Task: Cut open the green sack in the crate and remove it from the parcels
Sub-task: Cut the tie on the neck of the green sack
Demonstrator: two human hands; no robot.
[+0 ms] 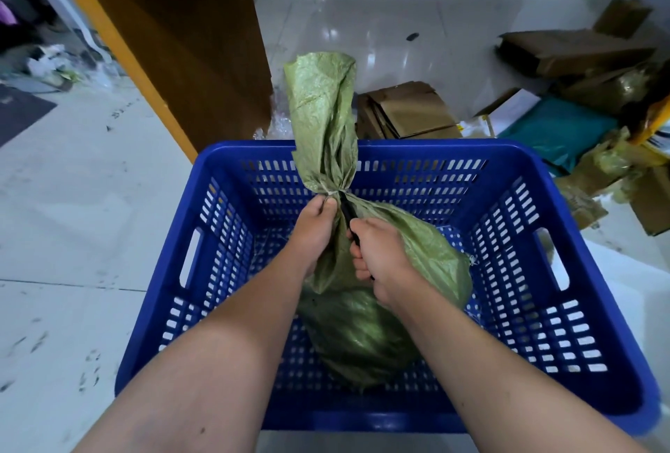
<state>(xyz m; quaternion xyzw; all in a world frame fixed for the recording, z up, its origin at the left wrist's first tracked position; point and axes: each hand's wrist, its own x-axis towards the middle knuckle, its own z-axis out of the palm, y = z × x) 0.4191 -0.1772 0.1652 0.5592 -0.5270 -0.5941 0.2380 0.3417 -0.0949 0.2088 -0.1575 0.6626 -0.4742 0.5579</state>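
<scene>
A green woven sack [366,322] lies in a blue slotted plastic crate [515,162]. Its neck stands upright, tied with a pale string [331,192], and the loose top flares above the crate's far rim. My left hand [313,231] pinches the neck just under the tie. My right hand [379,257] is closed around a dark handled tool [348,215] whose tip points up at the tie. Whether it is a knife or scissors I cannot tell. The parcels are hidden inside the sack.
A brown wooden panel with an orange edge [170,46] stands behind the crate on the left. Flattened cardboard boxes [409,112], a teal bag [554,130] and packaging litter the tiled floor at the right. A dark mat [18,112] lies far left.
</scene>
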